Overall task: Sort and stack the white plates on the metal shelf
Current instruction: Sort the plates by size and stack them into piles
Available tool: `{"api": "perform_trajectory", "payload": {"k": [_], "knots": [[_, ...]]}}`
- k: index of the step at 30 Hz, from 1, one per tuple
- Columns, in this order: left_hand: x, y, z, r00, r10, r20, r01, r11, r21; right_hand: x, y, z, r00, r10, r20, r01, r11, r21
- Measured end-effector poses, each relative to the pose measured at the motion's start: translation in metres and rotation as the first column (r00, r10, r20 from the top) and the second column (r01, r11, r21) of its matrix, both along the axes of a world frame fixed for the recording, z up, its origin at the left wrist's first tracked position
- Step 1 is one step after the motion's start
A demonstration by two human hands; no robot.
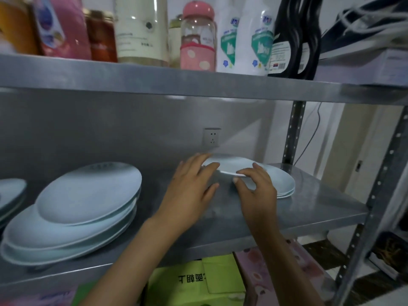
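Both hands hold one small white plate (pixel 231 165) lifted and tilted over the middle metal shelf (pixel 309 208). My left hand (pixel 189 191) grips its left rim, fingers over the top. On the near right rim, my right hand (pixel 256 188) pinches with thumb below. Behind the right hand lies a low pile of white plates (pixel 284 184). At the shelf's left stands a taller stack of larger white plates (pixel 72 217), the top ones smaller and shifted back. More white plates (pixel 10 195) show at the far left edge.
The upper shelf (pixel 198 82) carries bottles and jars close overhead. A wall socket (pixel 211 137) sits behind the shelf. Perforated uprights (pixel 373 195) bound the right side. Green and pink packages (pixel 198 281) lie on the level below.
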State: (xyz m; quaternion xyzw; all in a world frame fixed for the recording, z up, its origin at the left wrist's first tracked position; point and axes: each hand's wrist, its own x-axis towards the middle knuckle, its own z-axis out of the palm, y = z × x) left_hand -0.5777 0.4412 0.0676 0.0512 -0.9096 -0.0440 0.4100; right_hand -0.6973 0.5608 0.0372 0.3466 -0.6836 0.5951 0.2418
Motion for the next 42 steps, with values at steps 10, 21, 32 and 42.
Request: {"api": "perform_trajectory", "payload": {"k": [10, 21, 32, 42], "knots": [[0.115, -0.051, 0.010, 0.917, 0.253, -0.308, -0.230, 0.967, 0.110, 0.109, -0.072, 0.025, 0.931, 0.355, -0.090, -0.362, 0.928, -0.084], [0.274, -0.096, 0.001, 0.825, 0.454, -0.336, -0.473, 0.881, 0.030, 0.247, -0.158, 0.016, 0.790, 0.603, -0.115, -0.609, 0.793, -0.024], [0.334, -0.153, -0.009, 0.739, 0.527, -0.420, -0.523, 0.842, 0.136, 0.301, -0.194, 0.038, 0.791, 0.609, -0.058, -0.581, 0.778, 0.237], [0.328, -0.204, 0.009, 0.846, 0.455, -0.277, -0.477, 0.879, -0.013, 0.286, -0.193, 0.033, 0.833, 0.551, -0.044, -0.524, 0.813, 0.255]]}}
